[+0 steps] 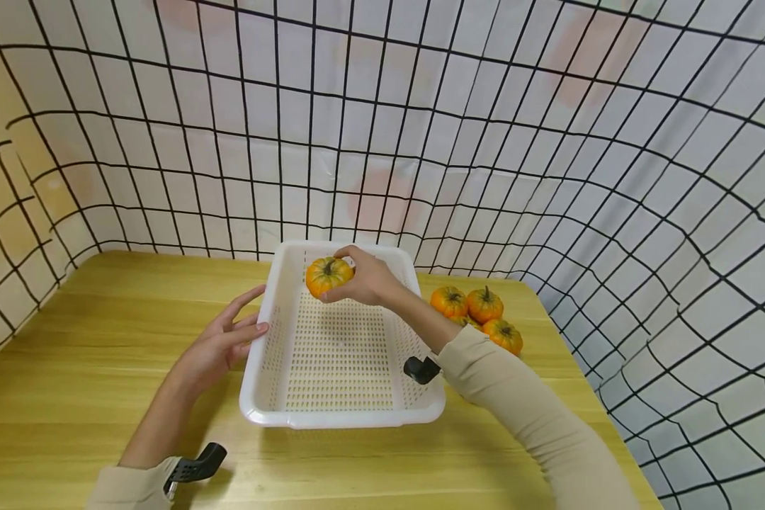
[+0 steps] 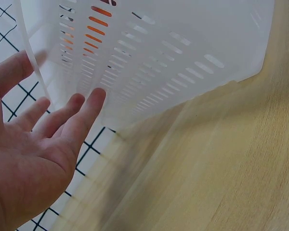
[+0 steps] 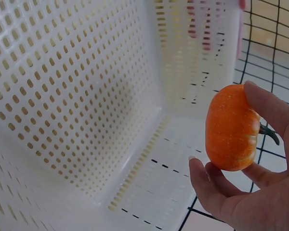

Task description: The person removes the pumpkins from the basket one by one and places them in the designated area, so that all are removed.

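A small orange pumpkin (image 1: 329, 277) with a dark green stem is held in my right hand (image 1: 366, 278), between thumb and fingers. It hangs inside the outline of a white perforated plastic basket (image 1: 248, 397), over the far left part; in the right wrist view the pumpkin (image 3: 232, 127) is seen from its side, above the basket's floor (image 3: 86, 96). My left hand (image 1: 219, 340) holds the basket's left side. In the left wrist view its thumb reaches over the rim, and the fingers (image 2: 94, 103) lie along the outer wall (image 2: 149, 62).
Several more orange pumpkins (image 1: 484, 304) sit together on the wooden table (image 1: 102, 354) right of the basket, one partly hidden by the right forearm. A black wire grid (image 1: 382, 127) with pale sheeting behind it borders the table's back and sides.
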Demonstrator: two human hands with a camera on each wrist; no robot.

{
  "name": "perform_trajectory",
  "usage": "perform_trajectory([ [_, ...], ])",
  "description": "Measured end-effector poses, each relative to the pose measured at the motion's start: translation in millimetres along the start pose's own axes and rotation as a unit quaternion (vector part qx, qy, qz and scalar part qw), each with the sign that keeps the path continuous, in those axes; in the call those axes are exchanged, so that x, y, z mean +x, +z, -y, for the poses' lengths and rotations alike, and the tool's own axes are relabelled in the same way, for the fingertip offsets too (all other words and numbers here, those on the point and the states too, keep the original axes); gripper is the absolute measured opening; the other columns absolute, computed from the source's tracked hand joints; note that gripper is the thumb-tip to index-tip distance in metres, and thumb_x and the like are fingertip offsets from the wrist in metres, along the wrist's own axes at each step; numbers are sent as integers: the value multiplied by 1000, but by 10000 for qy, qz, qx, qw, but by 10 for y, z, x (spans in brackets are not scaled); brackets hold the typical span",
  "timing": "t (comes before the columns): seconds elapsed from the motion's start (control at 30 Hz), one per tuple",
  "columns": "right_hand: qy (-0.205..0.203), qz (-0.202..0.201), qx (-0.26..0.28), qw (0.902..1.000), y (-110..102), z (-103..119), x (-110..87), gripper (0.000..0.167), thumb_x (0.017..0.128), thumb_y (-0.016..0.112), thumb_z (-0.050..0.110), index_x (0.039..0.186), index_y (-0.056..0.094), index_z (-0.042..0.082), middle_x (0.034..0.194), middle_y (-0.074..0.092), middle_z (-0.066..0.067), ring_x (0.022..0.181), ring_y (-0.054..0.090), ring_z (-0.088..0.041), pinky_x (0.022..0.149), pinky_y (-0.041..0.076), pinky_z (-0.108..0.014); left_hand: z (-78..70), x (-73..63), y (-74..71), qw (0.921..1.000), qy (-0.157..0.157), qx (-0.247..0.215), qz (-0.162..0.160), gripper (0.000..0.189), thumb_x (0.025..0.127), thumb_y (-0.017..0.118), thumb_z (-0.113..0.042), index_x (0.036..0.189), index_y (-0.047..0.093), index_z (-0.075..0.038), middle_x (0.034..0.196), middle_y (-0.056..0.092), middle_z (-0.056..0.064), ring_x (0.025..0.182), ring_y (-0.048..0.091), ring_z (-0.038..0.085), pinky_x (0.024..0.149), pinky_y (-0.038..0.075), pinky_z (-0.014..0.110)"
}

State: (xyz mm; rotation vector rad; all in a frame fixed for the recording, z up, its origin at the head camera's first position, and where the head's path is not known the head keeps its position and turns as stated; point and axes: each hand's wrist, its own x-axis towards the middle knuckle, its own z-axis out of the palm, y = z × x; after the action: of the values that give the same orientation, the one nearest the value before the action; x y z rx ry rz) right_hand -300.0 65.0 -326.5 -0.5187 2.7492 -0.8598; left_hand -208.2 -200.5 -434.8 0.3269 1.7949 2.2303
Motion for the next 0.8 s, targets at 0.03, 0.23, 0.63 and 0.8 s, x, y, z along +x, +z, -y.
perform_trajectory([
  [0.03, -20, 10, 9, 10000, -14, 5, -19, 82, 78, 87, 41, 147, 47, 21, 135, 60, -8, 116, 61, -26, 93, 56, -37, 1, 0, -2, 10000, 5, -8, 3, 70, 104, 55, -13, 162, 19, -27, 147, 54, 5, 115, 70, 26, 91, 60, 43],
  [0.23, 6, 8, 16, 10000, -131, -14, -148, 83, 77, 87, 42, 147, 46, 25, 133, 60, -8, 115, 59, -25, 88, 57, -37, 8, 5, -11, 9999, 32, -112, -5, 70, 104, 55, -10, 162, 19, -25, 145, 56, 5, 115, 70, 26, 91, 61, 42],
  [0.63, 200, -132, 241, 9994, -348, -252, -406, 85, 77, 89, 39, 149, 45, 26, 142, 55, -12, 119, 60, -30, 90, 58, -42, 6, 4, 0, 9999, 63, -136, -47, 70, 103, 56, -10, 162, 20, -25, 144, 58, 5, 114, 71, 26, 91, 61, 40],
  [0.8, 370, -143, 436, 9983, -409, -347, -522, 86, 76, 89, 38, 149, 44, 28, 144, 52, -13, 121, 59, -32, 95, 56, -46, 0, -2, 3, 9999, 53, -113, -70, 70, 103, 56, -11, 162, 20, -25, 144, 57, 5, 113, 71, 26, 91, 61, 40],
])
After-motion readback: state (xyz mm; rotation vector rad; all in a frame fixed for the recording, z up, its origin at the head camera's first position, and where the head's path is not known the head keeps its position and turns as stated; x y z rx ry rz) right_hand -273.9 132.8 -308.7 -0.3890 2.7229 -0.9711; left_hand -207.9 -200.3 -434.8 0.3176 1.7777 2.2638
